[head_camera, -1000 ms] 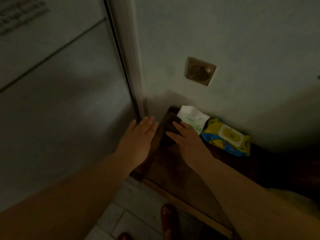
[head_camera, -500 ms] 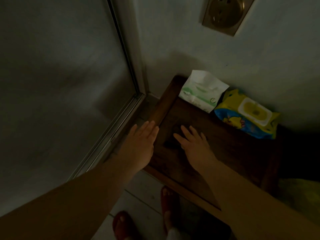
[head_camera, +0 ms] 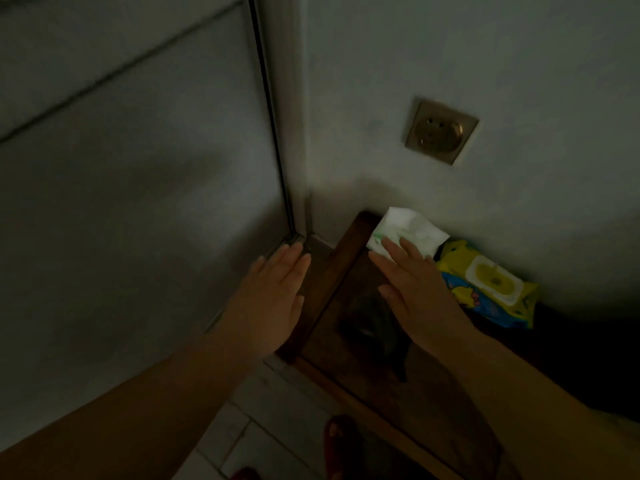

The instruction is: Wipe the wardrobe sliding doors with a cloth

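Note:
The pale grey wardrobe sliding door (head_camera: 138,202) fills the left half of the view, with its dark frame edge running down to the floor corner. A dark cloth (head_camera: 367,323) lies crumpled on the small wooden table (head_camera: 346,244) beside the door; it is hard to make out in the dim light. My right hand (head_camera: 415,292) hovers over the cloth with fingers spread, holding nothing, and its fingertips overlap a white wipes pack (head_camera: 412,230). My left hand (head_camera: 270,299) is flat and open between the door's lower corner and the table's left edge.
A yellow and blue wipes pack (head_camera: 491,282) lies at the table's back against the wall. A brass wall socket (head_camera: 440,131) sits above the table. Pale floor tiles (head_camera: 249,427) and my foot in a red slipper (head_camera: 341,441) show below.
The view dipped down and came back up. My right hand went down to the table with the dark cloth, then lifted off it towards the white pack. The left hand stayed open.

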Demonstrator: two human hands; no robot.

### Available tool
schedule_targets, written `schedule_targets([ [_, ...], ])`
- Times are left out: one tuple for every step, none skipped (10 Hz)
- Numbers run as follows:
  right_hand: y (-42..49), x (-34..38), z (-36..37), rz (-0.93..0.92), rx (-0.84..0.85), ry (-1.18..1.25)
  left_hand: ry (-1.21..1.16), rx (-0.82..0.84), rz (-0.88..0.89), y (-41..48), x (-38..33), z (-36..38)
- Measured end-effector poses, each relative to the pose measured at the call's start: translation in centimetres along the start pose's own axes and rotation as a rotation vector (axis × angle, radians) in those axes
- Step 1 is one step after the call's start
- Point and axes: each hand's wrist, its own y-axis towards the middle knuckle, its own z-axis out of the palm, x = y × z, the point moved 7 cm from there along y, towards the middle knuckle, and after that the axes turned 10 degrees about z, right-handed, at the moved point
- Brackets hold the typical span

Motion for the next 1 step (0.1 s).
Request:
schedule_targets([
  [0.64, 5.05, -5.96, -0.124, -0.038, 0.055, -0.041, -0.084, -0.014, -0.34, -0.36, -6.61],
])
